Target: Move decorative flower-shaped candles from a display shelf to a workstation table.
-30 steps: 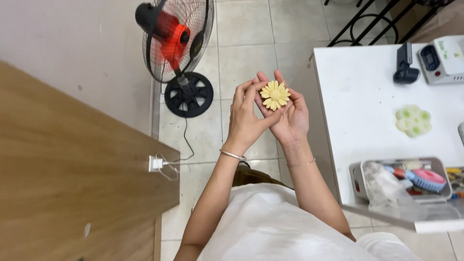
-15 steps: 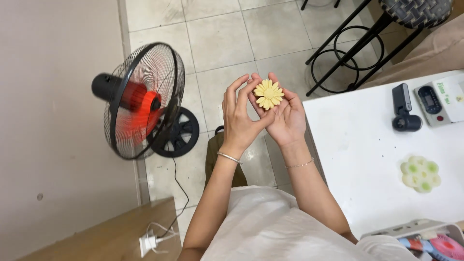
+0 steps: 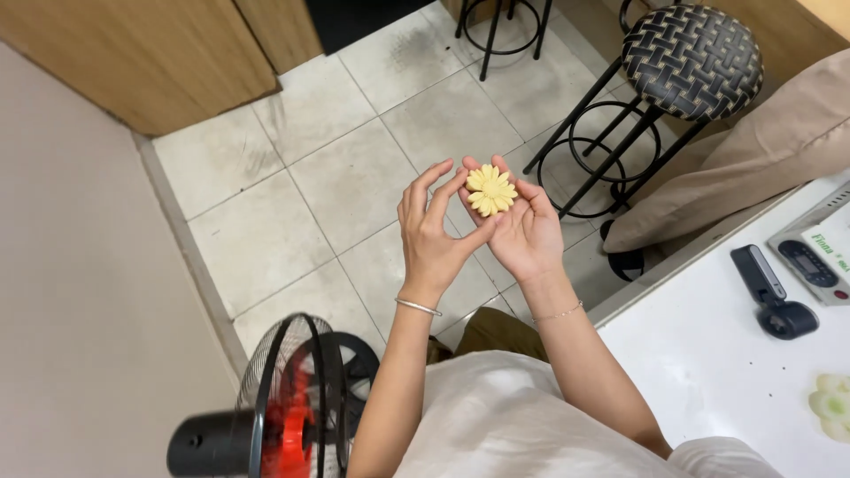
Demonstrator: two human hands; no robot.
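Note:
A small yellow flower-shaped piece with many petals lies on the fingers of my right hand, held out over the tiled floor. My left hand is beside it, back towards the camera; its thumb and fingertips touch the flower's left edge. A thin bangle circles my left wrist and a fine bracelet the right. Both arms reach out from my white top at the bottom of the view.
A white table at the right carries a black handheld device, a white machine and a pale green flower piece. A black woven-seat stool stands ahead, a red-bladed floor fan at the lower left, wooden cabinets beyond.
The view has swung upward: the fan dropped to the lower left and the stool and cabinets came into sight. My hands still hold the yellow flower between them.

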